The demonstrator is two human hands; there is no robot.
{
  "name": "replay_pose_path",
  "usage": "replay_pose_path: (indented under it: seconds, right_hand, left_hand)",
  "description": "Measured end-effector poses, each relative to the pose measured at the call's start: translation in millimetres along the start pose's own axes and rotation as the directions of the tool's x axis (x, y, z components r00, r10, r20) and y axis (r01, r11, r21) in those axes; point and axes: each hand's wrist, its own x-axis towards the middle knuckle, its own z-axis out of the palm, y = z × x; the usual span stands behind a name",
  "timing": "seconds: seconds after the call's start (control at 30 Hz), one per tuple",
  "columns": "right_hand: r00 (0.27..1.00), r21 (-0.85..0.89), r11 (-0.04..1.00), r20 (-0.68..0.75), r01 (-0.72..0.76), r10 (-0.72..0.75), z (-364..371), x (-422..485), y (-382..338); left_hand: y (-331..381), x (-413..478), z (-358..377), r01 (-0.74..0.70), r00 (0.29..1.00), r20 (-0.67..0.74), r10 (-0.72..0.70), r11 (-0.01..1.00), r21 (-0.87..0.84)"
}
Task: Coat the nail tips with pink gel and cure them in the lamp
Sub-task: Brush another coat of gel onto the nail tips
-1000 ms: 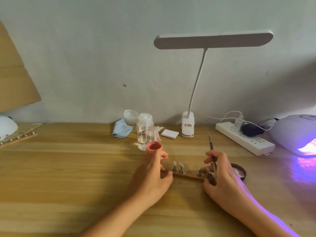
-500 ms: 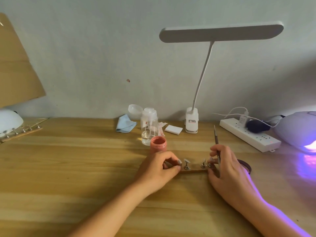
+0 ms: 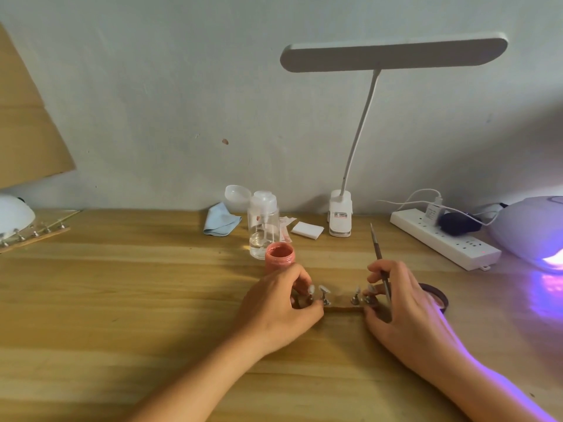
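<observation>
Left hand (image 3: 274, 309): a second ago it was up against the pink gel jar (image 3: 279, 254); now it has dropped clear of it, and its grip pinches the left end of the wooden strip (image 3: 341, 306)
Right hand (image 3: 402, 309): much where it was, at the right end of the strip, its grip closed round the brush (image 3: 379, 254), which slants up and away from the person; the lower fingers seem to touch the strip, though I cannot tell how firmly
Nail tips (image 3: 323, 289): standing on small metal posts along the strip, on the desk (image 3: 122, 300) between the two hands; they look pale, with no pink that I can make out
Jar: open, standing free just behind the left hand, its lid (image 3: 438, 295) apparently lying beyond the right hand
Curing lamp (image 3: 530, 229): far right of the desk, glowing violet, well apart from the strip
What it means: with both ends held, I reckon the strip is being steadied or squared up for coating; curing looks some way off
</observation>
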Motion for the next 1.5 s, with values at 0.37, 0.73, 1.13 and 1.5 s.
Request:
replay_pose_path:
  seconds: [0.37,0.73,1.13,1.5]
  right_hand:
    - [0.999,0.064,0.997,0.025,0.043,-0.044,1.1,3.5,2.5]
    - [1.000,0.018,1.000,0.016,0.013,-0.013,3.3,7.5,4.5]
    - [0.995,0.073,0.995,-0.072,-0.065,0.070,0.4,6.1,-0.6]
    - [0.844,0.159,0.951,-0.515,0.265,-0.149,-11.5,-1.9,-45.9]
  left_hand:
    - [-3.8,12.8,-2.9,0.018,0.989,0.149,0.015,0.976,-0.219]
    - [-2.4,4.6,1.3,0.052,0.996,0.082,-0.043,0.993,-0.110]
    - [-25.7,17.4,-21.2,0.206,0.911,-0.343,-0.231,0.973,-0.108]
    - [-23.6,16.2,-17.0,0.037,0.960,-0.279,-0.008,0.995,0.098]
